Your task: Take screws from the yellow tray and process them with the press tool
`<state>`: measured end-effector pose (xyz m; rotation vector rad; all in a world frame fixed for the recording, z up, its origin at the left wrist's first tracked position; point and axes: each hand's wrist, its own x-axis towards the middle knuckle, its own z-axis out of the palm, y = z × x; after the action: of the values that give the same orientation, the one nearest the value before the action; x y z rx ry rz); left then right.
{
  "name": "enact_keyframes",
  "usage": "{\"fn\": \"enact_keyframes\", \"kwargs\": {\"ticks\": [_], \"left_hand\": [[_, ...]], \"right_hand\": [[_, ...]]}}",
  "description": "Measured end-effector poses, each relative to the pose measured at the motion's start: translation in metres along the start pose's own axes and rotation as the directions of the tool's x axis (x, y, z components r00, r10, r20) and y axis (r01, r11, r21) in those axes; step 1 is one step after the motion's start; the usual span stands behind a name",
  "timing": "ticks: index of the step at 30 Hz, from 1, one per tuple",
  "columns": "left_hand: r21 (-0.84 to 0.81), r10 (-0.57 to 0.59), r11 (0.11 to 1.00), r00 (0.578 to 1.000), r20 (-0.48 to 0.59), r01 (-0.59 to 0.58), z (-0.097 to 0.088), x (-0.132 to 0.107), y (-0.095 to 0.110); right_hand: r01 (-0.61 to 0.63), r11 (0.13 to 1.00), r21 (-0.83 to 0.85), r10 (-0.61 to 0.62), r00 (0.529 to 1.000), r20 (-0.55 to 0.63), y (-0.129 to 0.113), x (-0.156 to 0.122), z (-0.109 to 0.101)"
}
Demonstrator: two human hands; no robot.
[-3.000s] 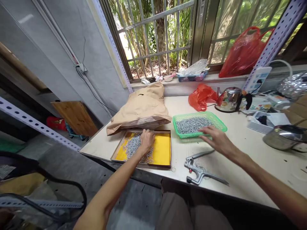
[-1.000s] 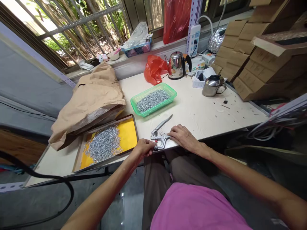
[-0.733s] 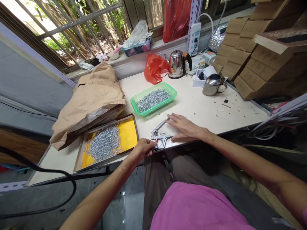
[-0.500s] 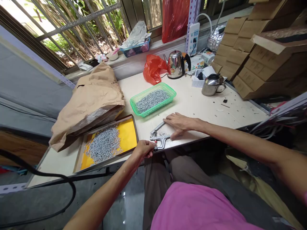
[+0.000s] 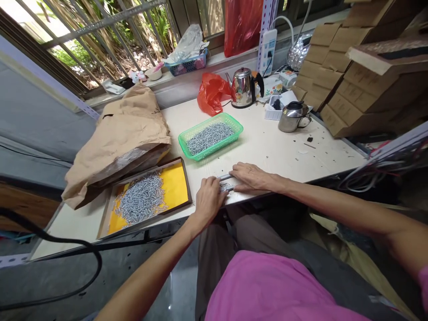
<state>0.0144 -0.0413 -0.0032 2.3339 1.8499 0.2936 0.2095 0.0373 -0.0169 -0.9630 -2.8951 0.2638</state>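
Pliers (image 5: 228, 188) lie at the near edge of the worktable (image 5: 257, 142) in the head view, mostly hidden between two hands, with little but their grey handles (image 5: 225, 177) showing. The right hand (image 5: 250, 176) sets its fingers against one handle and its thumb against the other, and looks closed around the pair. The left hand (image 5: 210, 196) covers the tool's head; whether it is clamped there or only resting, I cannot tell.

Pinching seems the main hazard: should the right hand squeeze while left fingertips sit inside the tool's mouth, skin could be caught. Anything small under the left palm could also be crushed askew if poorly seated, though none shows. Being so near the edge, the tool might slip toward the lap should both hands loosen. Just left of the left hand, the shallow tray (image 5: 176, 180) holds loose silvery pieces (image 5: 142, 198); a careless elbow or wrist could knock it and scatter them.
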Motion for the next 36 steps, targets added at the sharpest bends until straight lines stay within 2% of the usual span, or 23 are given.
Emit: {"fn": "enact_keyframes", "kwargs": {"ticks": [2,5,8,11,18,22,25,28,30,32,36], "left_hand": [[0.036,0.123,0.991,0.989,0.083,-0.126,0.004,0.017,0.001],[0.048,0.196,0.976,0.958,0.21,-0.211,0.005,0.038,-0.003],[0.058,0.255,0.959,0.932,0.259,-0.279,0.0,0.048,-0.006],[0.046,0.296,0.946,0.915,0.275,-0.32,-0.003,0.049,-0.007],[0.034,0.224,0.97,0.945,0.24,-0.239,0.007,0.045,0.0],[0.082,0.195,0.972,0.955,0.225,-0.218,0.004,0.046,0.001],[0.105,0.149,0.98,0.976,0.159,-0.167,0.007,0.04,0.003],[0.091,0.173,0.98,0.984,0.041,-0.176,0.018,0.024,0.011],[0.053,0.239,0.97,0.971,0.002,-0.239,0.029,0.011,0.018],[-0.011,0.288,0.958,0.958,0.011,-0.288,0.038,0.0,0.026],[-0.107,0.299,0.949,0.954,0.01,-0.296,0.045,-0.009,0.034]], "right_hand": [[-0.004,1.0,0.001,0.004,1.0,0.013,0.0,0.0,0.0],[-0.046,0.999,-0.017,0.047,0.997,0.062,0.0,-0.002,-0.006],[-0.129,0.989,-0.073,0.136,0.986,0.097,-0.005,-0.005,-0.016],[-0.132,0.986,-0.1,0.143,0.983,0.118,-0.012,-0.007,-0.019],[-0.138,0.987,-0.082,0.145,0.986,0.083,-0.019,-0.007,0.002],[-0.154,0.986,-0.056,0.156,0.987,0.041,-0.008,-0.005,-0.004],[-0.108,0.994,0.012,0.107,0.992,0.06,0.008,0.0,-0.013],[-0.082,0.993,0.081,0.078,0.996,0.053,0.022,0.008,-0.014],[-0.131,0.988,0.085,0.131,0.991,0.002,0.028,0.015,-0.01],[-0.209,0.976,0.054,0.212,0.976,-0.044,0.031,0.024,-0.006],[-0.313,0.95,-0.02,0.311,0.949,-0.058,0.027,0.044,-0.009]]}}
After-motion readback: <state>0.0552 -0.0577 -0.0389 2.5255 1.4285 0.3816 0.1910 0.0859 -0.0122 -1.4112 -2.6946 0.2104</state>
